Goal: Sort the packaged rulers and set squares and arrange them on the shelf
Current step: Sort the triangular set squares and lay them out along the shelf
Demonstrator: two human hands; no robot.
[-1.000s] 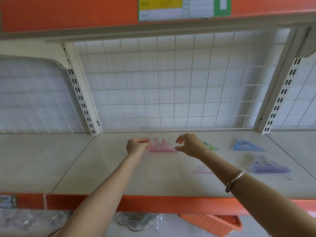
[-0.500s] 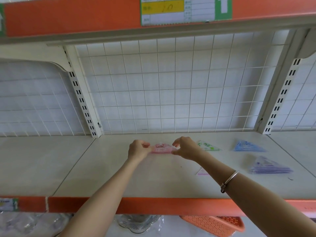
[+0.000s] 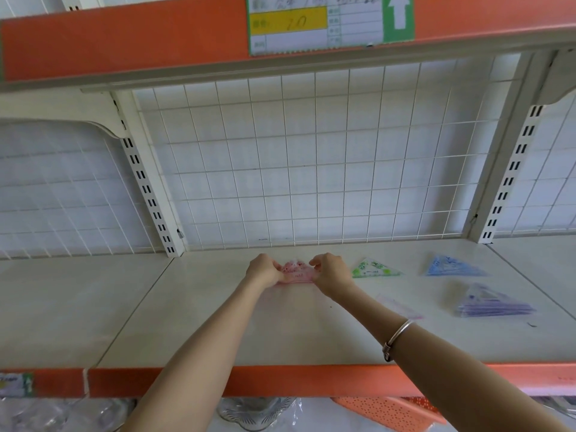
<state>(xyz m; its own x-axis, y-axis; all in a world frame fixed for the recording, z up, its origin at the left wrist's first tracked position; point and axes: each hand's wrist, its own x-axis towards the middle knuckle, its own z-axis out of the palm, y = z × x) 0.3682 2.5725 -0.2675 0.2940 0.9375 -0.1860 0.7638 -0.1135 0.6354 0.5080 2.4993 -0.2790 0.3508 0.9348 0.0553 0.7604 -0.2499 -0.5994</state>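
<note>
A pink packaged set square lies near the back of the cream shelf. My left hand grips its left end and my right hand grips its right end, so most of it is covered. To the right lie a green packaged set square, a blue one and a purple stack. A pale pink packet shows just behind my right forearm.
A white wire grid backs the shelf, with slotted uprights on the left and right. The shelf above carries a price label. Below the orange front edge are an orange basket and wrapped glassware.
Both hands have closed in on the pink set square from its two sides and now hold its ends; earlier the fingers were apart above it. The view has tilted down slightly.
</note>
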